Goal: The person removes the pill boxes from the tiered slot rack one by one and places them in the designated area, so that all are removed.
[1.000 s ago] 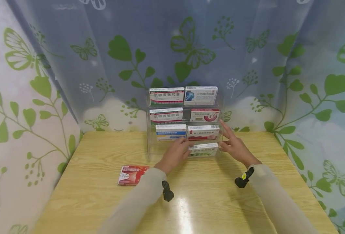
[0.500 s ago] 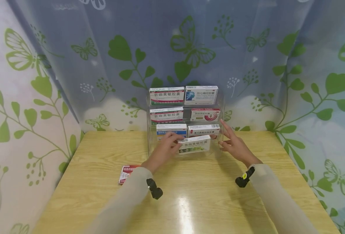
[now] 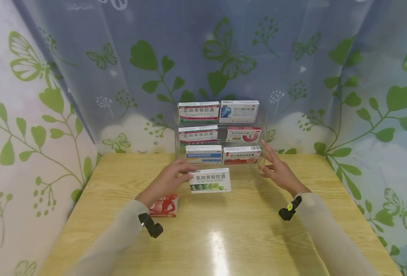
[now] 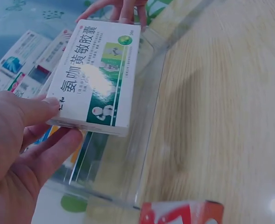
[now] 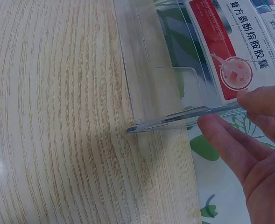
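Observation:
My left hand (image 3: 168, 178) pinches a white and green medicine box (image 3: 211, 181) by its left end, thumb on the front face. The box is held in front of the lowest tier of a clear tiered display rack (image 5: 167, 118). My right hand (image 3: 282, 175) is at the rack's right side; the right wrist view shows thumb and fingers on either side of its clear side panel. Behind the held box, a blue and white box (image 3: 203, 154) and a red and white box (image 3: 242, 155) stand side by side in the rack.
Upper tiers hold several more medicine boxes, among them a white box with a blue head picture (image 3: 239, 111). A red medicine box (image 3: 164, 206) lies flat on the wooden table (image 3: 251, 237), partly behind my left forearm. A patterned curtain (image 3: 120, 96) stands behind.
My left hand has lifted the white and green box out of the rack's lowest tier and drawn it left and toward me. My right hand has stayed at the rack's side.

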Tool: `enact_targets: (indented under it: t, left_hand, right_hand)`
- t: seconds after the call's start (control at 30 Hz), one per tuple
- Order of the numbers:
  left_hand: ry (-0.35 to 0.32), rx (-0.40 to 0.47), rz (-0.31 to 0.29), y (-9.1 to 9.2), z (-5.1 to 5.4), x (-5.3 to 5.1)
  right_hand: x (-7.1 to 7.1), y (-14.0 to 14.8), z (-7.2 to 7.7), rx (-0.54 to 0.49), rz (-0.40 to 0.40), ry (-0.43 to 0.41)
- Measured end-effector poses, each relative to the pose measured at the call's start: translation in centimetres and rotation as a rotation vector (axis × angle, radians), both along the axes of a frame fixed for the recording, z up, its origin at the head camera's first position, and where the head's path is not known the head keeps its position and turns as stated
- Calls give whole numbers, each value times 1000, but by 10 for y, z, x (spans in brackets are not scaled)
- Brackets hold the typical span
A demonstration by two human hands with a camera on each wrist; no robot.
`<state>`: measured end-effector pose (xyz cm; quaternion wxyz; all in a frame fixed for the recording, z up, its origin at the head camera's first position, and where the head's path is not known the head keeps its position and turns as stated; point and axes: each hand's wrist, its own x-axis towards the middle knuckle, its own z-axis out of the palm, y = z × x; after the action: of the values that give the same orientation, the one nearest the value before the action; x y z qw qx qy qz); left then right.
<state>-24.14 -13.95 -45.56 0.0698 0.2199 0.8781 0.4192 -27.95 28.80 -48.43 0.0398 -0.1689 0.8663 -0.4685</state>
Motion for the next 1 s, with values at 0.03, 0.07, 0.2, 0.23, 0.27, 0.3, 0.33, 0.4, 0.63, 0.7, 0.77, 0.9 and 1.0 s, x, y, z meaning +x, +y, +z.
enact_targets:
  t: [0.03, 0.07, 0.2, 0.23, 0.27, 0.3, 0.33, 0.4, 0.63, 0.7, 0.77, 0.9, 1.0]
  left_hand:
    - [-13, -2, 3, -3, -1, 1]
    - [-31, -3, 11, -6, -2, 3]
    - [-87, 7, 24, -15, -9, 10]
    - [-93, 6, 25, -17, -11, 13]
    - [-93, 3, 27, -19, -14, 15]
    - [-88, 1, 25, -20, -17, 17]
    - [-85, -5, 27, -21, -20, 19]
    - [-71, -27, 35, -22, -25, 22]
    - [-39, -71, 99, -23, -40, 29]
    - [-29, -79, 112, -23, -44, 31]
    - [-10, -98, 120, -23, -47, 32]
    - [30, -154, 129, -23, -54, 34]
    - [41, -180, 127, -24, -58, 34]
  right_hand:
    - [0, 0, 0, 3, -1, -5]
    - [0, 1, 0, 2, -2, -10]
    - [1, 1, 1, 13, -11, -25]
    - [1, 1, 2, 17, -12, -27]
    - [1, 1, 2, 17, -13, -29]
    - [1, 1, 2, 18, -13, -29]
    - [1, 1, 2, 19, -13, -28]
    - [1, 1, 1, 19, -11, -26]
    - [1, -1, 1, 7, -2, -10]
    - [1, -1, 1, 0, 3, -3]
    - [1, -2, 1, -1, 6, 3]
    - [1, -2, 1, 10, -1, 4]
    - [1, -1, 1, 17, -5, -2]
